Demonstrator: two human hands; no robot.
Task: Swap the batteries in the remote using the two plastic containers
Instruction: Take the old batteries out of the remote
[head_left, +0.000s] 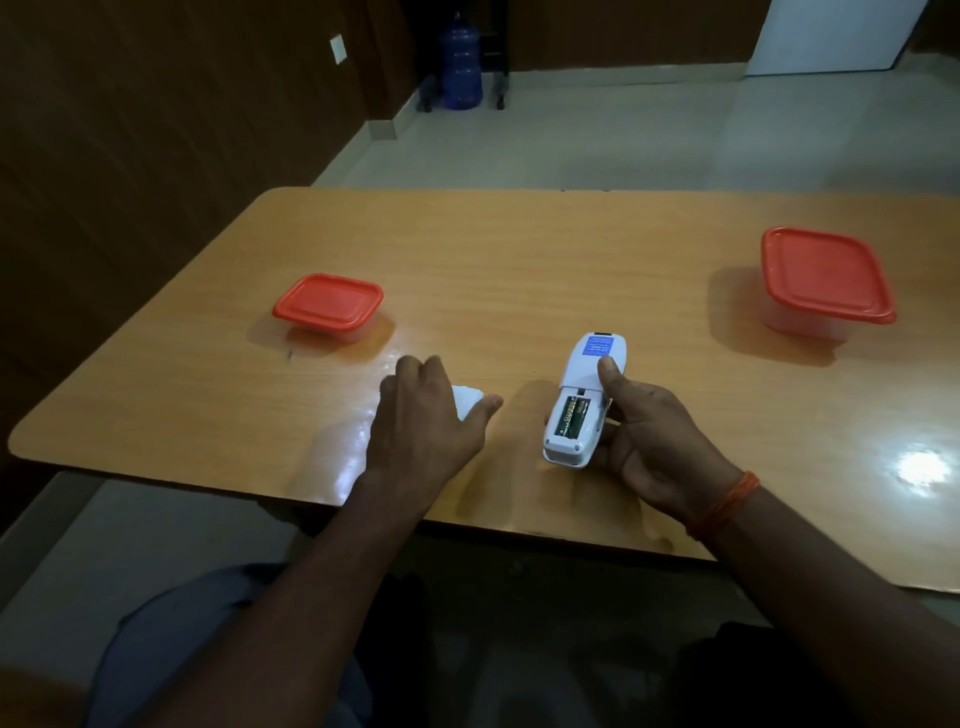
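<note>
A white remote (584, 382) lies back-up just above the table, gripped by my right hand (644, 434) with the thumb along its side. Its battery bay is uncovered and shows dark green batteries (567, 417). My left hand (423, 415) holds the white battery cover (466, 400) low over the table, to the left of the remote. Two clear plastic containers with red lids stand closed: a small one (328, 306) at the left and a larger one (826, 278) at the far right.
The wooden table (519, 260) has a rounded near-left corner and its front edge runs close to my body. A blue water jug (461, 62) stands on the floor far behind. Bright glare marks the tabletop at the right.
</note>
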